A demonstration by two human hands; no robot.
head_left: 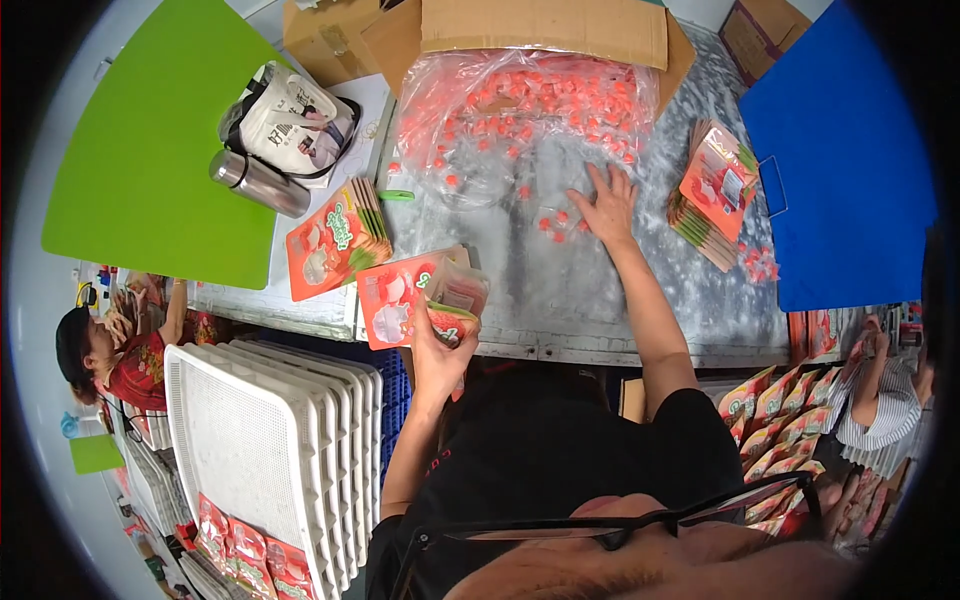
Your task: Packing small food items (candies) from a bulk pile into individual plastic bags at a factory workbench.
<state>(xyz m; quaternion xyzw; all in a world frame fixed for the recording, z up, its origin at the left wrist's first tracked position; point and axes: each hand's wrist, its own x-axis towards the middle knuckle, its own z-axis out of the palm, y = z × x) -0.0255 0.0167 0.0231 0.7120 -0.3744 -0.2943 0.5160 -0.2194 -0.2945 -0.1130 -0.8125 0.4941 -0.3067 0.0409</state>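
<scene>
- Head view: red pouches (385, 305) are held in the left hand (440, 358), its thumb laid across the front; they are carried just over the near edge of the grey table (530, 300).
- Right hand (607, 208): fingers are spread wide and pointed away; nothing is seen gripped, and whether the table is touched by the palm cannot be told.
- Small red pieces (558, 225), loose: scattered just left of the right hand.
- Clear plastic bag (430, 130): filled with more red pieces, spilled out of a cardboard box (545, 30) at the far side.
- Left pouch stack (318, 250): fanned, set beside the held pouches.
- Right pouch stack (718, 182): piled near the blue board (840, 160).
- Metal flask (270, 187): laid against a white bag (290, 130), by the green board (150, 150).
- White trays (240, 400): stacked at lower left.
</scene>
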